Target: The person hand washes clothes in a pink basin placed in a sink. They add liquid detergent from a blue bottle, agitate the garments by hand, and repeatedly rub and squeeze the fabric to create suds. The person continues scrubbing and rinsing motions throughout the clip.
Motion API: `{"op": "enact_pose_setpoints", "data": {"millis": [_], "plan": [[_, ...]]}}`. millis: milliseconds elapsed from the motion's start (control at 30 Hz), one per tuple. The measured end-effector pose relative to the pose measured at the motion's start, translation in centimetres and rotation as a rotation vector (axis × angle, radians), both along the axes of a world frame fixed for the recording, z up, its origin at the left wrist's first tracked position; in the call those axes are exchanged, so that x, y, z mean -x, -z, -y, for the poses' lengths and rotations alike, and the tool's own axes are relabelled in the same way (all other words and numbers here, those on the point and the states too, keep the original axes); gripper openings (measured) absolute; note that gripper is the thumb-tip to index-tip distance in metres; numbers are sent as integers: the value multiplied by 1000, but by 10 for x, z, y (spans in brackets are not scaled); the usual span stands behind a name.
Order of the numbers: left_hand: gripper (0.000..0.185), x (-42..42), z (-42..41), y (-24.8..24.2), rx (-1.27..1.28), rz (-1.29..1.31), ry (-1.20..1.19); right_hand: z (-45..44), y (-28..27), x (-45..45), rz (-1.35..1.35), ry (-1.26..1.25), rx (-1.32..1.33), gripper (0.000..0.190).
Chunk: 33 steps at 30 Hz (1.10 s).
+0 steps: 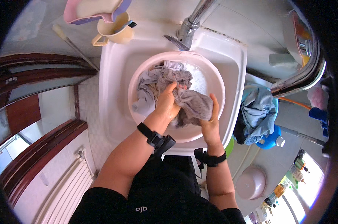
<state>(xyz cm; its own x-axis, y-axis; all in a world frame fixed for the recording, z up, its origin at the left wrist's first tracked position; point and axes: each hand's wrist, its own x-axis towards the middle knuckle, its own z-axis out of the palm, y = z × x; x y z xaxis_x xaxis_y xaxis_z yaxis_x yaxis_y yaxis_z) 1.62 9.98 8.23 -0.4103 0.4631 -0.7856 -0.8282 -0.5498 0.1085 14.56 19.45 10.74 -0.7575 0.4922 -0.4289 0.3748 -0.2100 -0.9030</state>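
Observation:
A pale pink basin [176, 96] stands inside the white sink [115, 92]. My left hand [167, 103] grips a wet grey-brown cloth garment [197, 105], its thumb pressed on top. The fingers of my right hand [211, 117] hold the same garment at its right end, over the basin. Beneath and to the left lie light grey clothes [149, 89], bunched in the basin. White suds [197, 78] float at the far right inside it. The folded cloth hides part of both hands' fingers.
A chrome faucet [185, 35] reaches over the sink's back. A cream mug [115, 30] with a brush sits on the back-left corner. On the right are a tub of denim clothes [258, 112], a blue bottle [269, 138] and another pink basin [251, 182]. A radiator [68, 193] stands lower left.

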Motion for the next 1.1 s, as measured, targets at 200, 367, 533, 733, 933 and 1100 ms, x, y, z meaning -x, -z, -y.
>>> {"op": "enact_pose_setpoints", "data": {"millis": [200,367,533,733,933,1100], "plan": [[15,-15,-2,0,-78,-271,144,26,-34,15,-143,-321,-386,83],[32,-23,-1,-7,-3,-165,128,26,-15,23,-27,-131,-343,50],[43,-29,-12,-13,39,-87,119,3,3,28,-6,30,-494,25],[46,-18,-5,-12,-177,-33,90,5,-6,17,88,-113,-649,34],[53,-16,-8,-11,-44,-14,80,41,-47,14,-128,-378,-809,56],[47,-22,-3,-14,-58,-192,333,29,-39,40,-139,-312,-901,38]]}}
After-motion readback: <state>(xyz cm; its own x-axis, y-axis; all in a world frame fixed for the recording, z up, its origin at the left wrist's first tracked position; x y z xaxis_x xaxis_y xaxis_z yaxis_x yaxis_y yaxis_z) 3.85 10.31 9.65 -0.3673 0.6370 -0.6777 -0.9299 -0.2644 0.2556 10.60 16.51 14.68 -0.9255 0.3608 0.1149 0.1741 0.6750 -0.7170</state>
